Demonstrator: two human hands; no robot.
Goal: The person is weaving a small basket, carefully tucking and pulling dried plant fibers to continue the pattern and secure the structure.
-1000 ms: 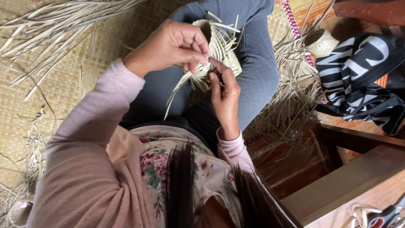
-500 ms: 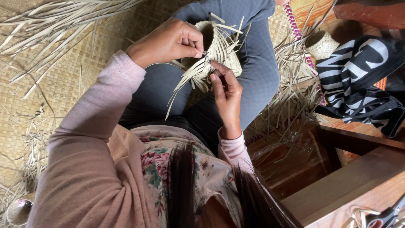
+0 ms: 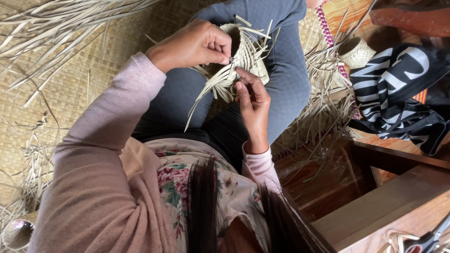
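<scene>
Two hands work close together over the person's lap, seen from above past dark hair and a floral top. Right hand (image 3: 254, 100) rises from a pink cuff, its fingers drawn together and pinching a pale strip at the lower edge of a half-woven basket (image 3: 243, 58). Left hand (image 3: 194, 44), reaching in from a long pink sleeve, is closed over the basket's near rim, thumb and fingertips pinched on a small metal tool (image 3: 232, 63) just above the right thumb. Loose strip ends fan out from the basket, which rests over the grey-trousered knee (image 3: 281, 56). Beneath lies a woven mat (image 3: 93, 79) covering the floor, with a sheaf of long dried leaves (image 3: 56, 28) at the upper left. Farther right, a small finished basket (image 3: 355, 51) stands beside a black-and-white striped bag (image 3: 398, 93), near dark wooden boards (image 3: 398, 197).
</scene>
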